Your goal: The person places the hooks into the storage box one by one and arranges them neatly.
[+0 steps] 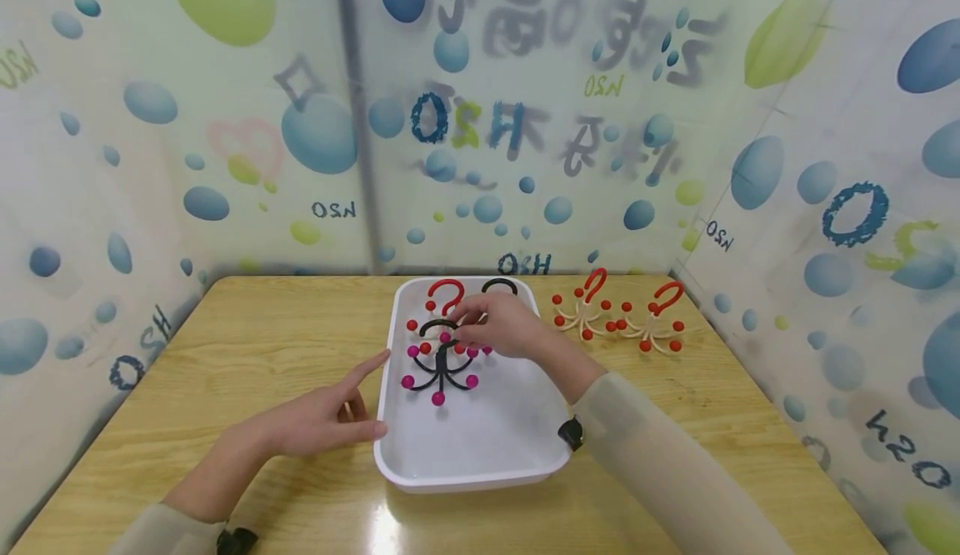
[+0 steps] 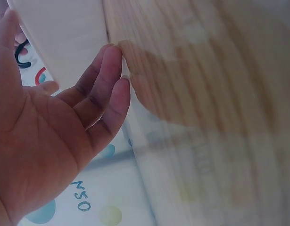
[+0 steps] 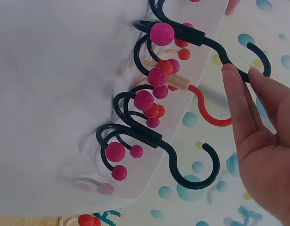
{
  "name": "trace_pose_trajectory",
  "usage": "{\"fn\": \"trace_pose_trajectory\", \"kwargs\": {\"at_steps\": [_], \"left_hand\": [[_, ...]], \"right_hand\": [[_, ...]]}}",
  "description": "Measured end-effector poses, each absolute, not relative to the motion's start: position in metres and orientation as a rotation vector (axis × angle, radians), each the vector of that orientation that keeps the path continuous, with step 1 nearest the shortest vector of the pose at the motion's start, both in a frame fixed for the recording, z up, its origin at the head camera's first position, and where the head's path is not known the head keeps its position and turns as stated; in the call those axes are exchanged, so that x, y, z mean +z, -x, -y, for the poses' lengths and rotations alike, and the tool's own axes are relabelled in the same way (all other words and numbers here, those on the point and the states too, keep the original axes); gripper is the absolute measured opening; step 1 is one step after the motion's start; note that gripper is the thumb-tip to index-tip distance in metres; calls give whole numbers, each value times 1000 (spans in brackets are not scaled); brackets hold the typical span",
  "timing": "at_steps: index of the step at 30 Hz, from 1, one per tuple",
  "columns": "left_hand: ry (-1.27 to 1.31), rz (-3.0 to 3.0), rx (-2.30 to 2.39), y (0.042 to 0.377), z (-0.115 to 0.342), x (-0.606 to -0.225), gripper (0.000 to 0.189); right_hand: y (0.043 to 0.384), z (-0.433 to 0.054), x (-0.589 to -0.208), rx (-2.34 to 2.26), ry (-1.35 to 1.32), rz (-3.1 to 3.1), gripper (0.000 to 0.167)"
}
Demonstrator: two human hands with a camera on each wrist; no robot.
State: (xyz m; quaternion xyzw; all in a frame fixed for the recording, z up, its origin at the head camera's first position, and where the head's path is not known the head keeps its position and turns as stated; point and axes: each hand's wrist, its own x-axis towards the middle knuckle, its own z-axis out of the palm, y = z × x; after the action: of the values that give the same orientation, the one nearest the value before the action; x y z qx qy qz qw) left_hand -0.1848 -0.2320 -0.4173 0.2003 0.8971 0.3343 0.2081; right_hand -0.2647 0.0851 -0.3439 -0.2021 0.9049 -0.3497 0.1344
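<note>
My right hand [image 1: 498,326] pinches the curved top of a black multi-arm hook hanger [image 1: 442,361] with pink ball tips. The hanger stands upright inside the left part of a white tray [image 1: 472,482], its arms spread low. Behind it in the tray are a cream hanger with a red hook [image 1: 446,286] and red balls, and another black hook hanger [image 3: 145,134], largely hidden by my hand in the head view. My left hand [image 1: 315,422] touches the tray's left side with thumb and forefinger extended; its other fingers bend loosely in the left wrist view.
Two cream hangers with red hooks, one nearer [image 1: 585,317] and one farther right [image 1: 652,326], stand on the wooden table [image 1: 262,347] right of the tray. A bubble-printed curtain [image 1: 465,205] closes off the back and both sides.
</note>
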Motion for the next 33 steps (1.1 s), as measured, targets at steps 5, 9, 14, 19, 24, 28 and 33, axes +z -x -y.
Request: {"fn": "trace_pose_trajectory", "kwargs": {"at_steps": [5, 9, 14, 19, 24, 28, 33], "left_hand": [[-538, -2499, 919, 185, 231, -417, 103], [-545, -2500, 923, 185, 231, -416, 103], [-555, -2494, 930, 185, 231, -417, 103], [-565, -2492, 934, 185, 232, -417, 103], [-554, -2501, 928, 184, 233, -416, 103], [-545, -2497, 929, 184, 232, -416, 103], [-542, -2497, 926, 185, 230, -417, 103]], "right_hand": [[264, -85, -343, -1013, 578, -2628, 22], [264, -86, -343, -1016, 586, -2625, 24], [264, -92, -344, -1010, 615, -2645, 24], [262, -105, -340, -1047, 616, -2656, 24], [258, -123, -335, -1095, 599, -2651, 27], [255, -145, -335, -1115, 587, -2663, 26], [250, -181, -336, -1140, 543, -2688, 25]]}}
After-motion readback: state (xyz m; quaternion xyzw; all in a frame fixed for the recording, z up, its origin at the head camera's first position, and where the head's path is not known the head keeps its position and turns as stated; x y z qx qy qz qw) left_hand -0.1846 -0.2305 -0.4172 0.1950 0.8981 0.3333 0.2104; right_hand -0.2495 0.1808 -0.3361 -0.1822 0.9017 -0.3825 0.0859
